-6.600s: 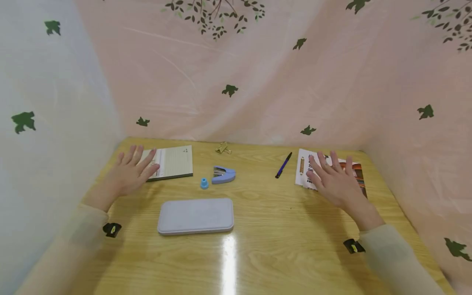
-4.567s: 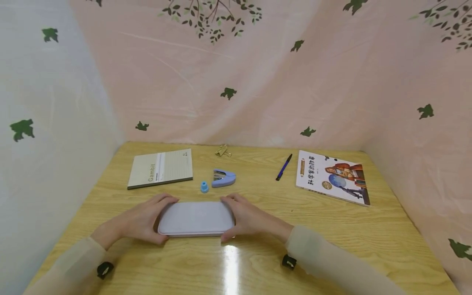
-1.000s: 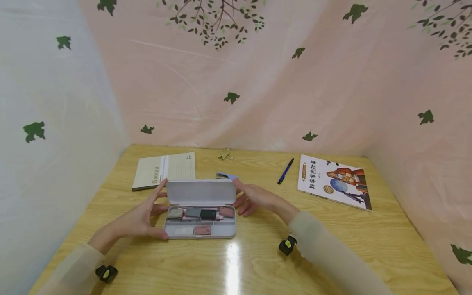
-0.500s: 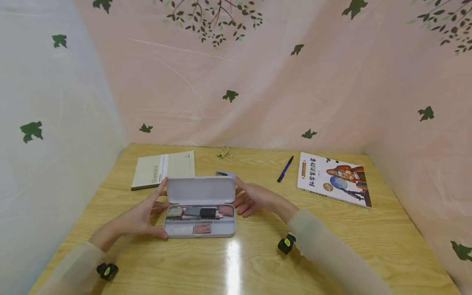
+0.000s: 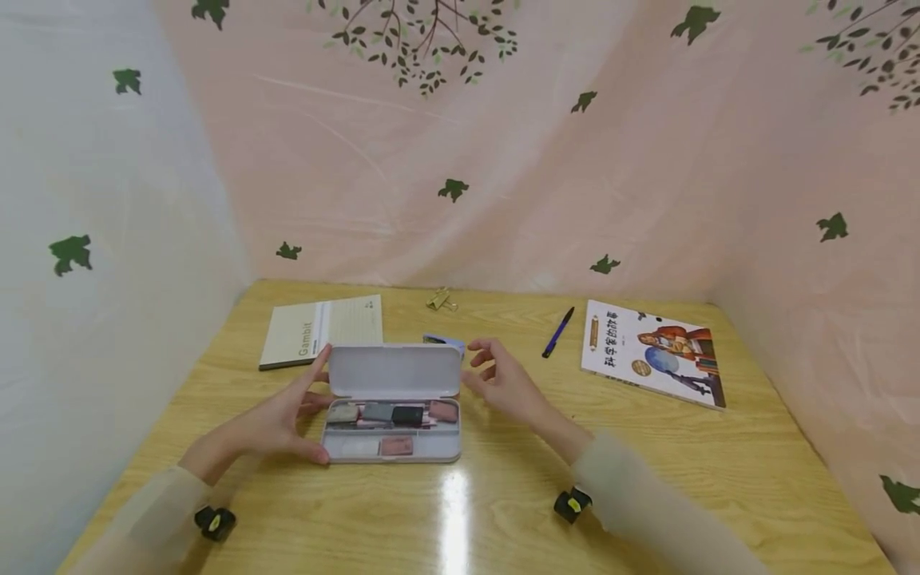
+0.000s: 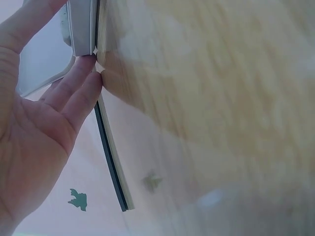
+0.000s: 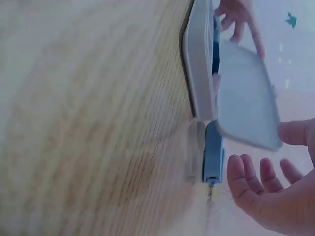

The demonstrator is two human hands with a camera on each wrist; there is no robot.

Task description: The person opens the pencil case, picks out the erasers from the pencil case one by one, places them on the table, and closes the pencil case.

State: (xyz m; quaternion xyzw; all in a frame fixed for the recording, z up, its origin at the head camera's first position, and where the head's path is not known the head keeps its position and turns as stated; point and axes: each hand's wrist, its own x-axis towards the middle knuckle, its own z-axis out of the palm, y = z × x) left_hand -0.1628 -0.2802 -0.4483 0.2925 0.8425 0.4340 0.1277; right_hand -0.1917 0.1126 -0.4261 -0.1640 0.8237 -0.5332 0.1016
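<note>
A pale lavender pencil case (image 5: 440, 447) lies on the table with its lid (image 5: 395, 372) raised. Inside are a grey block (image 5: 377, 412), a black one (image 5: 407, 416), pink erasers (image 5: 397, 446) and some thin pencil-like sticks. My left hand (image 5: 276, 422) grips the case's left end, thumb at the front corner, index finger at the lid's top corner; the left wrist view shows fingertips against the case (image 6: 82, 29). My right hand (image 5: 512, 390) is just right of the lid, fingers loosely bent, holding nothing. Behind the lid a blue stapler (image 5: 453, 343) is partly hidden.
A notebook (image 5: 291, 331) lies at the back left, partly behind the lid. A gold binder clip (image 5: 438, 299) sits at the back. To the right are a blue pen (image 5: 557, 332) and a picture book (image 5: 647, 351). Fabric walls (image 5: 503, 200) enclose the table.
The pencil case, shut between both hands several seconds ago, now stands open. Since half a second ago my right hand has come off the lid's right corner; my left hand has stayed.
</note>
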